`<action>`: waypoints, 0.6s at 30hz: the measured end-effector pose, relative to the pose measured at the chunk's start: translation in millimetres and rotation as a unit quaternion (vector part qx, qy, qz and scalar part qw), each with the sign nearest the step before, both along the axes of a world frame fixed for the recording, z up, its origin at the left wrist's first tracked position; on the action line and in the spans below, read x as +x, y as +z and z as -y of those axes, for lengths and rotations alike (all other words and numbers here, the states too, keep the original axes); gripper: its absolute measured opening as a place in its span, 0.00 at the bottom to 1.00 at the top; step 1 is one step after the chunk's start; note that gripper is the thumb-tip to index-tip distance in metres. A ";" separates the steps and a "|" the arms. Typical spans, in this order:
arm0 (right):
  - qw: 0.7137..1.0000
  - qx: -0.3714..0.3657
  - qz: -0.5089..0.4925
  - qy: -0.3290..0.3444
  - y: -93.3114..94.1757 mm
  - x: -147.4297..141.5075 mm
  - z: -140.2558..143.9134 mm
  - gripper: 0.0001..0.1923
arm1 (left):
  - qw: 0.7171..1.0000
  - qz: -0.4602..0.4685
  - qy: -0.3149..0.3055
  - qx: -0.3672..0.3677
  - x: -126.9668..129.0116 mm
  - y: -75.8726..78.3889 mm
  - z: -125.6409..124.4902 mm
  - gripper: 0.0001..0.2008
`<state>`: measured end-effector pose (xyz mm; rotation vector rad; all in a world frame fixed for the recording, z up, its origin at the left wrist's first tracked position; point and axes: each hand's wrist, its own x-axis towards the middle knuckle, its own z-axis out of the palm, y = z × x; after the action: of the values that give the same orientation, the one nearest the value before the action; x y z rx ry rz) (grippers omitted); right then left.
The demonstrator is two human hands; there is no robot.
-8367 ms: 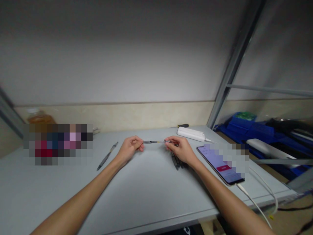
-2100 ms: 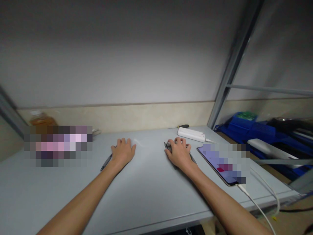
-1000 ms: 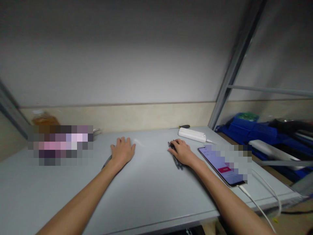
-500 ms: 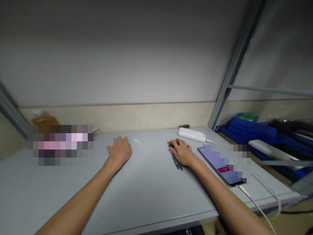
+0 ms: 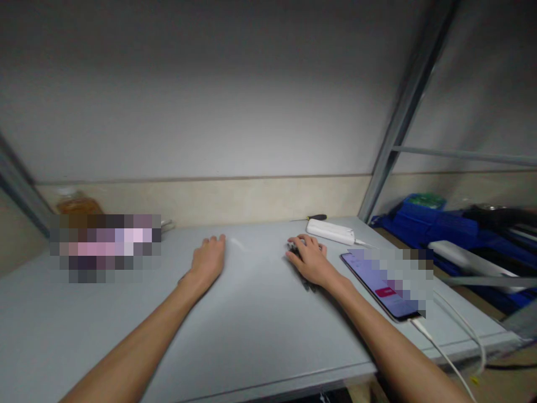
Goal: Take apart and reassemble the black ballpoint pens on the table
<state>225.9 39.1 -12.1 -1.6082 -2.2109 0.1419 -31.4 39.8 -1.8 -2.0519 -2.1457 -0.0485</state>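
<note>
My right hand (image 5: pixel 312 260) lies over a small bundle of dark, slender things (image 5: pixel 309 286) that look like black pens. Its thumb and fingers are spread apart, with parts of the bundle showing between them and below the palm. The hand covers most of the bundle, so its exact kind is unclear. My left hand (image 5: pixel 208 258) is at the grey table (image 5: pixel 235 324), left of the middle. Its back faces me, with the fingers close together and bent, and the thumb is hidden. I see nothing in it.
Behind my right hand are a white power bank (image 5: pixel 330 231) and a screwdriver (image 5: pixel 316 217). A phone (image 5: pixel 369 285) with a white cable (image 5: pixel 438 352) lies at the right. A bottle (image 5: pixel 79 204) and a blurred-out object (image 5: pixel 113 243) stand far left. Metal posts (image 5: pixel 384 162) frame the table.
My left hand has turned from spread fingers to bent ones, its thumb going out of sight. My right thumb has moved away from the fingers, showing more of the bundle's upper end.
</note>
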 end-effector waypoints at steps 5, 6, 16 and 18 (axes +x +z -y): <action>0.995 0.036 -0.053 0.082 3.7 -5.0 5.5 0.16 | 0.955 0.125 -0.261 0.060 22.8 -11.3 3.9 0.16; 0.992 0.045 -0.062 0.101 4.0 -6.1 6.5 0.15 | 0.935 0.149 -0.314 0.073 28.4 -13.6 6.0 0.16; 0.965 -0.007 -0.148 0.218 8.8 -16.5 10.4 0.09 | 0.828 0.163 -0.515 0.154 52.3 -18.7 21.0 0.13; 0.963 -0.037 -0.179 0.197 9.2 -17.3 10.1 0.08 | 0.823 0.129 -0.527 0.168 50.7 -19.3 19.4 0.13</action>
<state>208.6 29.0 -2.8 -1.0520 -2.2196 0.5856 19.3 20.4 -21.1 -2.7717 -0.7113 -0.8011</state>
